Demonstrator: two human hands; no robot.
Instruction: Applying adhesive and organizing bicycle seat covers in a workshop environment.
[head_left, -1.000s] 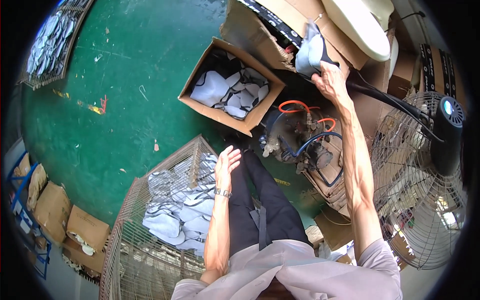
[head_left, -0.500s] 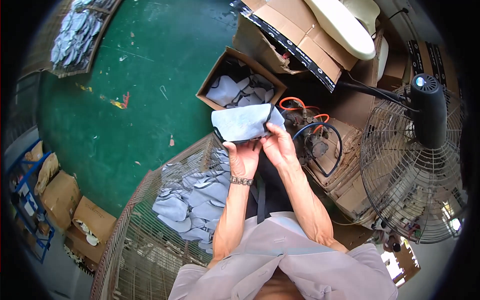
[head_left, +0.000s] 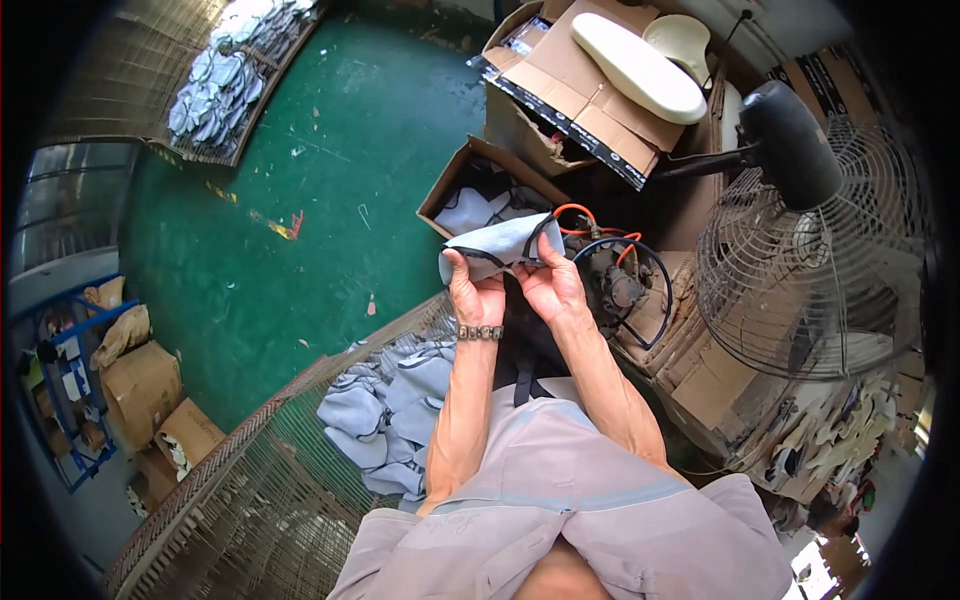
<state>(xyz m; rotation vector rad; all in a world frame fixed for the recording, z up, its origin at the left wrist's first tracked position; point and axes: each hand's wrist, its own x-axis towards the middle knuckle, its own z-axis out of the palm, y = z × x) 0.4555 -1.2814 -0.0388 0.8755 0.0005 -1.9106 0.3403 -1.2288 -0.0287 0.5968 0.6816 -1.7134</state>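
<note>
Both hands hold one grey fabric piece (head_left: pixel 495 243) with a dark edge, raised in front of me. My left hand (head_left: pixel 476 293) grips its left lower edge and wears a metal bracelet at the wrist. My right hand (head_left: pixel 548 281) pinches its right side. Below my left arm, a wire-mesh crate (head_left: pixel 250 470) holds several similar grey pieces (head_left: pixel 390 420). Just beyond the held piece stands an open cardboard box (head_left: pixel 447 182) with more grey and white pieces inside.
A large floor fan (head_left: pixel 815 250) stands to the right. Stacked cardboard boxes (head_left: pixel 585 95) with two pale shoe-sole forms (head_left: pixel 637 65) lie ahead. A small machine with orange and black hoses (head_left: pixel 615 280) sits by my right hand. Another crate of pieces (head_left: pixel 215 90) is far left on the green floor.
A second ago my right hand reached up alone with the piece and my left hand hung open over the crate. Both hands have since closed on the piece and turned it in front of me.
</note>
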